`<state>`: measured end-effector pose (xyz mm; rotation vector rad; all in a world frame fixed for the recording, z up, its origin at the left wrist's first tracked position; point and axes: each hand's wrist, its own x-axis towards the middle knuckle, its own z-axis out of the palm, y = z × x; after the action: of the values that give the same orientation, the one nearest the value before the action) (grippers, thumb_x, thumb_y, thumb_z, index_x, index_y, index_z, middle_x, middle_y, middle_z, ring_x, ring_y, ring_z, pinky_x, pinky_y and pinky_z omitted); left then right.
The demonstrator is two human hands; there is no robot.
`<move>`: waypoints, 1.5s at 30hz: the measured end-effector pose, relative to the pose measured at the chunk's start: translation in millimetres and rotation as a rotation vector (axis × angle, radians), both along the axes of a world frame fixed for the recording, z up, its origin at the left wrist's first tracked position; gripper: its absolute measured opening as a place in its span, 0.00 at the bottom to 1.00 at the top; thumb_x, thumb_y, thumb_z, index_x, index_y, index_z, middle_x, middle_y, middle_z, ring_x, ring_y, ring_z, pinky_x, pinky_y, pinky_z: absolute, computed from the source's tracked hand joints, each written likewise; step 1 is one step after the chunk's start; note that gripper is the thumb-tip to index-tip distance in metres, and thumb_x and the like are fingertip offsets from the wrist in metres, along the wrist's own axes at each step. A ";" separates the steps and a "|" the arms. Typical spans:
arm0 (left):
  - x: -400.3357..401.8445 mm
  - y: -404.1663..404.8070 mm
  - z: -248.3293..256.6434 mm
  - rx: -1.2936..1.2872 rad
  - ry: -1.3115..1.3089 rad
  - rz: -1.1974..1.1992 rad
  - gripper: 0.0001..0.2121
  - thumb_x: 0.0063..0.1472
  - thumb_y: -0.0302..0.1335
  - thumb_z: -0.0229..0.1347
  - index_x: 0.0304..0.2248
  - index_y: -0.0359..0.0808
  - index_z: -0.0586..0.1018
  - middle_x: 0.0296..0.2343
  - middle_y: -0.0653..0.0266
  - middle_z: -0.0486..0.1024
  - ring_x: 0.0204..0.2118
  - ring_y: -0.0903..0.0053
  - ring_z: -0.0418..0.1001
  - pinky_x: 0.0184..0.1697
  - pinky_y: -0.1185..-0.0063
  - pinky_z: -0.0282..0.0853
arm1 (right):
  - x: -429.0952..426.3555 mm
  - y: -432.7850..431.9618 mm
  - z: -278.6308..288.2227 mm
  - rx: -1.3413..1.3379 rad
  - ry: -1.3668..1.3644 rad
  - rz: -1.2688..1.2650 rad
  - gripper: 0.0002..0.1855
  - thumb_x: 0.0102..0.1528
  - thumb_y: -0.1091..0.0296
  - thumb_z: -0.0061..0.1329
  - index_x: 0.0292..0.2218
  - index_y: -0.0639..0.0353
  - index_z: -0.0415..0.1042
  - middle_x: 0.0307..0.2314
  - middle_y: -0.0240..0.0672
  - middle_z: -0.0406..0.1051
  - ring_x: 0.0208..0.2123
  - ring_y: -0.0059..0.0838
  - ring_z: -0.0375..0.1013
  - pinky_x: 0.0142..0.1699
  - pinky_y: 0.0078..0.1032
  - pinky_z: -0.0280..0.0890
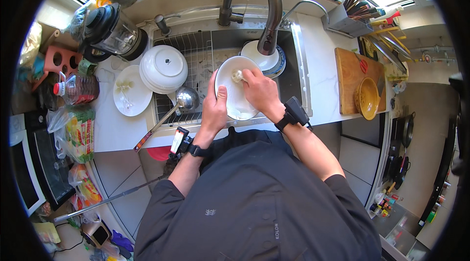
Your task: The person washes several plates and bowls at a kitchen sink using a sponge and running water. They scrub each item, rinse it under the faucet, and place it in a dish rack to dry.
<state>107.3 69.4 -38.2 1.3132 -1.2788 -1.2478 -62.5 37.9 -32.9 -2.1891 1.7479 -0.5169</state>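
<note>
Tilted over the front of the steel sink (pixel 293 77) is a white bowl (pixel 237 92) with a dark rim. My left hand (pixel 216 105) grips its left side, thumb over the inner wall. Inside the bowl, my right hand (pixel 261 90) pinches a small pale scrubber (pixel 237 75) against the surface. Behind it in the basin, a white bowl (pixel 257 50) rests on blue-patterned dishes (pixel 282 63). To the left, upturned white bowls (pixel 165 64) are stacked on a wire rack (pixel 196 46), and a steel ladle (pixel 187 98) lies across the rack's front.
A grey faucet (pixel 273 4) arches over the sink. At left are a soiled white plate (pixel 132 96), a blender (pixel 117 35) and a plastic bottle (pixel 79 88). On the right, a wooden cutting board (pixel 345 77) carries a yellow bowl (pixel 367 97) and red-handled scissors (pixel 362 64).
</note>
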 end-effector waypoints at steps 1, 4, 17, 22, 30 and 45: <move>1.7 -2.6 1.5 0.024 -0.021 -0.010 0.26 0.73 0.41 0.40 0.64 0.37 0.57 0.52 0.43 0.70 0.55 0.58 0.70 0.58 0.68 0.63 | -4.3 0.1 0.3 -0.007 0.010 -0.005 0.07 0.55 0.68 0.48 0.37 0.56 0.70 0.31 0.45 0.73 0.28 0.55 0.76 0.32 0.48 0.71; 3.5 -5.6 3.1 0.009 -0.034 0.008 0.26 0.73 0.42 0.41 0.64 0.40 0.58 0.52 0.43 0.71 0.54 0.57 0.71 0.57 0.67 0.64 | -9.8 13.9 6.6 0.218 0.030 0.172 0.08 0.54 0.65 0.49 0.32 0.61 0.71 0.28 0.48 0.74 0.31 0.54 0.75 0.36 0.47 0.71; -0.4 -15.8 19.5 -0.004 -0.014 -0.041 0.25 0.74 0.40 0.38 0.65 0.41 0.53 0.55 0.45 0.67 0.56 0.59 0.68 0.58 0.70 0.62 | -2.3 4.0 -2.2 0.082 -0.010 -0.063 0.12 0.54 0.65 0.50 0.40 0.58 0.70 0.32 0.45 0.74 0.32 0.54 0.75 0.35 0.45 0.72; -4.3 -11.9 14.8 -0.004 0.001 -0.067 0.26 0.74 0.41 0.38 0.65 0.41 0.53 0.58 0.47 0.64 0.59 0.62 0.65 0.60 0.71 0.60 | 7.5 21.7 5.3 0.112 -0.506 0.205 0.08 0.55 0.66 0.51 0.34 0.61 0.70 0.28 0.50 0.73 0.32 0.57 0.74 0.37 0.46 0.70; -1.3 -6.5 20.0 0.021 -0.012 -0.052 0.26 0.74 0.42 0.38 0.65 0.39 0.54 0.56 0.47 0.66 0.58 0.62 0.66 0.60 0.71 0.59 | 1.7 1.3 -1.2 0.061 -0.056 -0.083 0.11 0.54 0.67 0.49 0.39 0.58 0.68 0.31 0.47 0.74 0.31 0.55 0.75 0.36 0.48 0.70; 4.5 -18.1 17.0 0.005 0.049 -0.098 0.26 0.74 0.41 0.39 0.64 0.34 0.57 0.58 0.49 0.64 0.59 0.67 0.64 0.62 0.73 0.57 | -5.1 -6.8 -8.2 -0.195 -0.100 0.016 0.13 0.52 0.69 0.51 0.41 0.54 0.69 0.30 0.41 0.72 0.29 0.48 0.75 0.33 0.42 0.71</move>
<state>111.8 51.3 -21.2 1.2287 -1.3197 -1.3438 -67.6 31.1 -41.1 -2.2596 1.6895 -0.8092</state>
